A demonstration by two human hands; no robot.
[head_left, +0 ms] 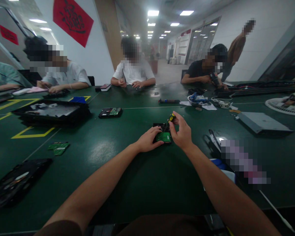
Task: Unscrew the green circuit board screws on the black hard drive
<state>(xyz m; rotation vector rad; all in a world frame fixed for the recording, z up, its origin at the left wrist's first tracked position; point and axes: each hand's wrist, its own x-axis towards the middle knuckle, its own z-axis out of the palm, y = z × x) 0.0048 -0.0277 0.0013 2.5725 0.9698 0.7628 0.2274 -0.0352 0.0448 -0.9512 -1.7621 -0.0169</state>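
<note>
Two bare forearms run out from the near edge of the green bench point(127, 164), over a broad open stretch of bench top with nothing lying between them. Out toward the middle of the bench, the left hand point(148, 139) lies flat, fingers pressed on the left side of a small black drive point(163, 133) with a green circuit board face-up. The right hand point(183, 132) is curled beside the drive's right edge, thumb and fingertips pinched shut on a yellow-and-black screwdriver point(171, 118) held upright over the board. Left of the hands the bench is bare as far as two loose green boards point(59, 147). Further out lies another drive point(110, 112). Three seated people work along the far edge.
</note>
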